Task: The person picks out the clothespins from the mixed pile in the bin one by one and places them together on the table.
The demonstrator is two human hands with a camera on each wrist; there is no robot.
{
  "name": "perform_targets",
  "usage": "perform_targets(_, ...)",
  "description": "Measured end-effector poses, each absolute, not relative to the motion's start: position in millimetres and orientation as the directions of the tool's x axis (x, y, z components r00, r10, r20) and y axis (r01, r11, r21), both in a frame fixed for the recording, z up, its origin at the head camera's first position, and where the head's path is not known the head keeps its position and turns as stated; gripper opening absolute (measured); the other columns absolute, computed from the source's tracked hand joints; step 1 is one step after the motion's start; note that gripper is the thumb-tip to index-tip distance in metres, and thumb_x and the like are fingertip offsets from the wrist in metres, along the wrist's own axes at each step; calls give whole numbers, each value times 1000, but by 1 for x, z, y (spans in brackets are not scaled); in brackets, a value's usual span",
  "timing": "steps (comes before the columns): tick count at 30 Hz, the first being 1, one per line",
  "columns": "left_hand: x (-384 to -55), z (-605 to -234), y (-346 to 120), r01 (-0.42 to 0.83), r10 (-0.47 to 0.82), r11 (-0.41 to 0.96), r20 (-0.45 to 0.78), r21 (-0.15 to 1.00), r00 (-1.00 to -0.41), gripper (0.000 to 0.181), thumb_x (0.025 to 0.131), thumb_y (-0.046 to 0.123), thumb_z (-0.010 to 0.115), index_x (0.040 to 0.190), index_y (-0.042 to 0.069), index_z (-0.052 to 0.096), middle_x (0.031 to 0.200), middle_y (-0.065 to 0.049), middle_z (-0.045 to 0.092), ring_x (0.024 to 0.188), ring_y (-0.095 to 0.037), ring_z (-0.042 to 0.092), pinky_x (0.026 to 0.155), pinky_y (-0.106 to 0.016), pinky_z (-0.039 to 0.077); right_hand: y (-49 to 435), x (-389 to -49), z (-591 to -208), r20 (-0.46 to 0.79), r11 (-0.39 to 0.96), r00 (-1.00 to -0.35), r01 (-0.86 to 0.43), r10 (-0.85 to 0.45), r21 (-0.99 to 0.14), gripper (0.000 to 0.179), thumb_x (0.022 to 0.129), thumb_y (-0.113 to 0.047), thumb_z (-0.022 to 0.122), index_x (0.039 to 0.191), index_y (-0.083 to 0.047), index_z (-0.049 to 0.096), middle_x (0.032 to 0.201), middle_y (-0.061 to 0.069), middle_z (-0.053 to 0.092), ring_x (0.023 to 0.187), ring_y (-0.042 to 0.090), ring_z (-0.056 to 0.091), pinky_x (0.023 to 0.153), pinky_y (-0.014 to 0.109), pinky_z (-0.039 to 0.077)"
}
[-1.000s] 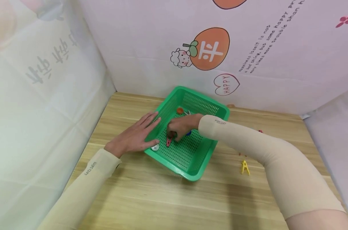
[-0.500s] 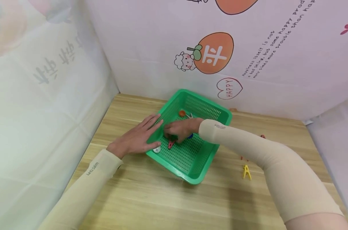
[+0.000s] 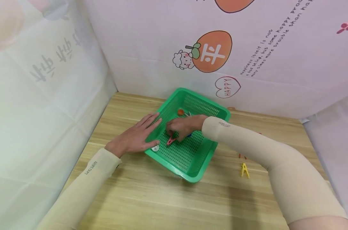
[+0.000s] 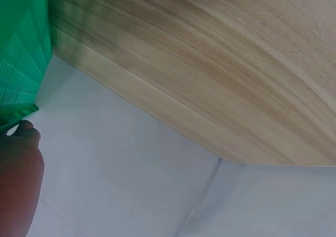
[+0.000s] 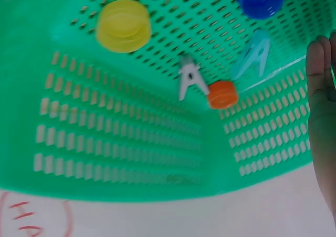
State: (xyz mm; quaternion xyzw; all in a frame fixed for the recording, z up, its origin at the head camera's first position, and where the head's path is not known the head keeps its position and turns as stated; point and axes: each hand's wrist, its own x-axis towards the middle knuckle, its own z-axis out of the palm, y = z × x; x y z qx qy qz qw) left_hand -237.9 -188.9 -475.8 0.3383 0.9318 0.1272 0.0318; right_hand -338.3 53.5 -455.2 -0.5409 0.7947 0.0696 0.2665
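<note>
Inside a green plastic basket (image 3: 178, 175), my right hand (image 3: 181, 127) reaches down with bent fingers and pinches a pinkish-red clothespin (image 3: 170, 141) near the left side. My left hand (image 3: 136, 135) rests at the basket's left rim, fingers straight and spread. By its thumb lies a white round cap (image 3: 155, 148). The right wrist view shows a yellow bottle cap (image 5: 124, 26), a blue cap (image 5: 260, 0), an orange cap (image 5: 222, 94), a white clothespin (image 5: 191, 75) and a light-blue clothespin (image 5: 254, 54) on the basket's floor. Only the edge of my right hand appears there.
On the wooden table (image 3: 162, 204), right of the basket, lie a yellow clothespin (image 3: 244, 170) and a red item (image 3: 242, 156) partly hidden by my right sleeve. Printed cloth walls (image 3: 151, 41) stand behind and on both sides.
The pinkish-red clothespin has tilted and shifted slightly at my right fingertips. My left hand stays at the rim. The head view has shifted a little.
</note>
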Motion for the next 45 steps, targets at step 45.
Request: perform_targets(45,-233,-475,-180,611,624,741,50,278,-780,87,98,62,45,162,17,9,170,-3,-5,155,-33,1,121,-54,21,307,-255,-400,-74,741,-755,-614,-652,-272,20,80,-26,77,94,-16,66,85,-7,59,76,10,55,67,26,49)
